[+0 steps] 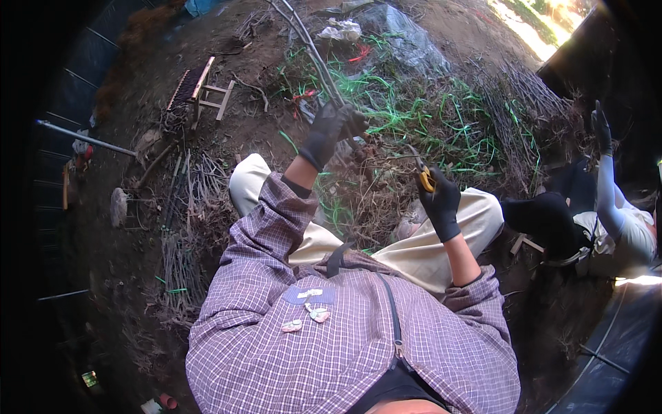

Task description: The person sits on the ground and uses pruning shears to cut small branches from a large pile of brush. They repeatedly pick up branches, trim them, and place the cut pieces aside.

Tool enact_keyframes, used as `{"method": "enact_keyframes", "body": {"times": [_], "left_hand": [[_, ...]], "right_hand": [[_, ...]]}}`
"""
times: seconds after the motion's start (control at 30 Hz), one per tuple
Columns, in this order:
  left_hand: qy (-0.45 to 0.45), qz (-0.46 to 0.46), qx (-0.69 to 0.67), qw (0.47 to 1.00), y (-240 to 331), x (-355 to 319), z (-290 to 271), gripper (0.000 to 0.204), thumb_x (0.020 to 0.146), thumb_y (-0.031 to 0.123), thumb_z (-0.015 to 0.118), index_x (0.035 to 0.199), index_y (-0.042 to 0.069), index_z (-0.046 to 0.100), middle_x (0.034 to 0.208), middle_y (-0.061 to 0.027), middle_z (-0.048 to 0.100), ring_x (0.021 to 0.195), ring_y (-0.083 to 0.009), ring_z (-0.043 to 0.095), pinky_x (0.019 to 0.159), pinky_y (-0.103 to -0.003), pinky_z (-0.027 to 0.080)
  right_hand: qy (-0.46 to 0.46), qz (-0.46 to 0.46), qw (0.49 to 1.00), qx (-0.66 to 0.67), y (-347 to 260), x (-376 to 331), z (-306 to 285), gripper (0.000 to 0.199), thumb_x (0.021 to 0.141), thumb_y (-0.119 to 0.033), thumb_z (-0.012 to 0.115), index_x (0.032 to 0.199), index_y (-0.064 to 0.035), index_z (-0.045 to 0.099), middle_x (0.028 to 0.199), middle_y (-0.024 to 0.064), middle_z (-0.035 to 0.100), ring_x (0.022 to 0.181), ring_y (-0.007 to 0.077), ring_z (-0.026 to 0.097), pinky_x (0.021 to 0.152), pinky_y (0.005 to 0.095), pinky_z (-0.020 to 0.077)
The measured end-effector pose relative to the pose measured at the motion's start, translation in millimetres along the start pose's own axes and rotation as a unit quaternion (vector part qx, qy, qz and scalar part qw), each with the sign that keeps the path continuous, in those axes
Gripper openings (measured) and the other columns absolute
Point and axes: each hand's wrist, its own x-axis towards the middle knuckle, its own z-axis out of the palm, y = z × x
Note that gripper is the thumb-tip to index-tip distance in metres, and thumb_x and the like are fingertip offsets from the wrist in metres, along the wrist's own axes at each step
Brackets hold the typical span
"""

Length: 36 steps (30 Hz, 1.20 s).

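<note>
My left hand [329,131], in a dark glove, is closed around long thin bare branches [312,50]. They rise from its grip toward the far edge of the view, and their lower ends point down at the roots and debris between my knees. To the right, my gloved right hand [441,205] is wrapped round yellow-handled pruning shears [425,179]. The blades point up and left, apart from the branches in my left hand. Tangled green twine [407,114] lies on the ground just beyond both hands.
A small wooden stool [205,86] stands at the far left. Bundled sticks [200,200] lie left of my legs, and a pile of thin branches [510,117] lies right. Behind the twine is a grey plastic sheet [410,45]. A co-worker [614,231] sits at the right, one gloved hand raised.
</note>
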Motion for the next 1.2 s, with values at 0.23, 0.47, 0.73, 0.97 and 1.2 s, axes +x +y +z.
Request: {"method": "enact_keyframes", "body": {"times": [0.23,0.47,0.73,0.97,1.2], "left_hand": [[0.007,0.017,0.110,0.994,-29,9,-24,0.018,0.102,0.018,0.050,0.113,0.004,0.047,0.091,-0.0117,0.066,0.082,-0.0277,0.070,0.075,-0.044,0.061],[-0.084,0.027,0.177,0.980,-51,-18,-11,0.013,0.101,0.012,0.050,0.111,0.003,0.051,0.086,-0.0083,0.066,0.077,-0.0185,0.068,0.072,-0.033,0.057],[-0.086,0.096,0.449,0.884,-99,-66,0,0.014,0.096,0.015,0.058,0.103,0.003,0.058,0.079,-0.0085,0.069,0.070,-0.0204,0.068,0.066,-0.033,0.053],[-0.083,0.118,0.517,0.844,-107,-75,-10,0.018,0.096,0.020,0.058,0.105,0.004,0.057,0.078,-0.0114,0.068,0.073,-0.0297,0.067,0.064,-0.039,0.050],[-0.110,0.084,0.491,0.860,-121,-81,-24,0.027,0.091,0.020,0.059,0.117,0.012,0.057,0.088,-0.0153,0.068,0.078,-0.0350,0.067,0.067,-0.042,0.051]], "right_hand": [[0.009,-0.087,0.990,0.107,-31,-5,15,0.026,0.082,-0.030,0.075,0.096,-0.0103,0.065,0.075,0.0132,0.065,0.066,0.0338,0.064,0.057,0.0408,0.0482],[-0.084,0.069,0.969,0.224,-19,53,-33,0.040,0.092,-0.045,0.060,0.096,-0.0058,0.062,0.070,0.0090,0.058,0.063,0.0170,0.056,0.059,0.0322,0.0433],[-0.293,0.122,0.780,0.540,-95,147,-119,0.053,0.101,-0.048,0.047,0.121,-0.0005,0.056,0.090,0.0078,0.060,0.087,0.0196,0.064,0.085,0.0367,0.0552],[-0.228,0.165,0.796,0.536,-64,148,-119,0.037,0.092,-0.046,0.062,0.089,-0.0088,0.055,0.059,-0.0083,0.046,0.051,0.0059,0.046,0.050,0.0264,0.0431],[-0.076,0.142,0.859,0.485,-37,172,-146,0.043,0.099,-0.048,0.051,0.112,-0.0084,0.058,0.084,0.0010,0.056,0.068,0.0120,0.056,0.063,0.0290,0.0484]]}}
